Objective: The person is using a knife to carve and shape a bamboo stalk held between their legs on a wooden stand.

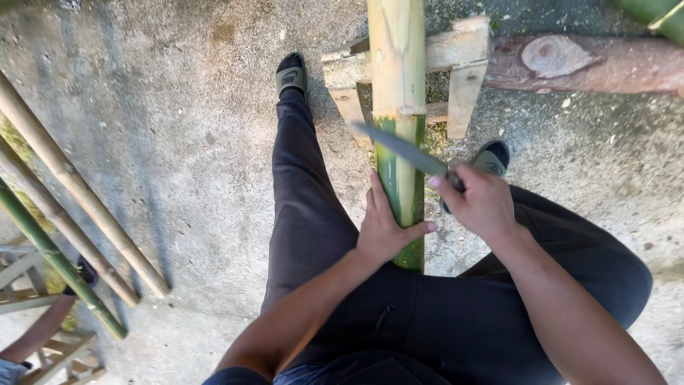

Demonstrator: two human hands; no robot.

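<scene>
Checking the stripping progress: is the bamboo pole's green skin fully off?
No. The bamboo pole is pale above the knife, green below, near the left hand.

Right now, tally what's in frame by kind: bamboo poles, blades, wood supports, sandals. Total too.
Bamboo poles: 5, namely the one under the left hand at, three leaning at left, and a green one at top right
Knife: 1, in the right hand
Wooden stand: 1
Log: 1
Sandals: 2
Total: 10
</scene>
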